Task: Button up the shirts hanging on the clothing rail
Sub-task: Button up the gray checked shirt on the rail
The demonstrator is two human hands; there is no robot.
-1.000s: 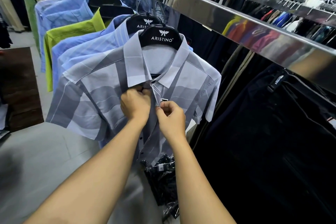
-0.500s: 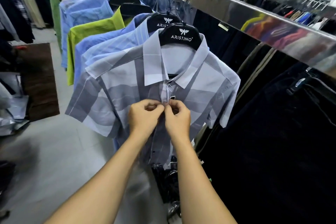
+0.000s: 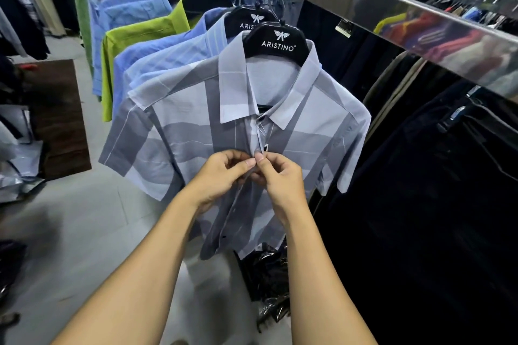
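Pinching front edges of grey shirt (image 3: 179, 131) together: left hand (image 3: 220, 176), right hand (image 3: 281, 180), thumb tips touching. Shirt hangs from black hanger (image 3: 277, 42) above grip. Likely risks: button misses hole; tag (image 3: 265, 147) just above grip snags; downward tug skews collar.

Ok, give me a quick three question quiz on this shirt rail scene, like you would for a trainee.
1. True or false: the left hand and the right hand both pinch the grey checked shirt at its front opening.
2. Which garment hangs directly behind that shirt? A. light blue striped shirt B. red jacket C. white towel
3. Fill in: the black hanger carries the word ____.
Key: 1 true; 2 A; 3 Aristino.
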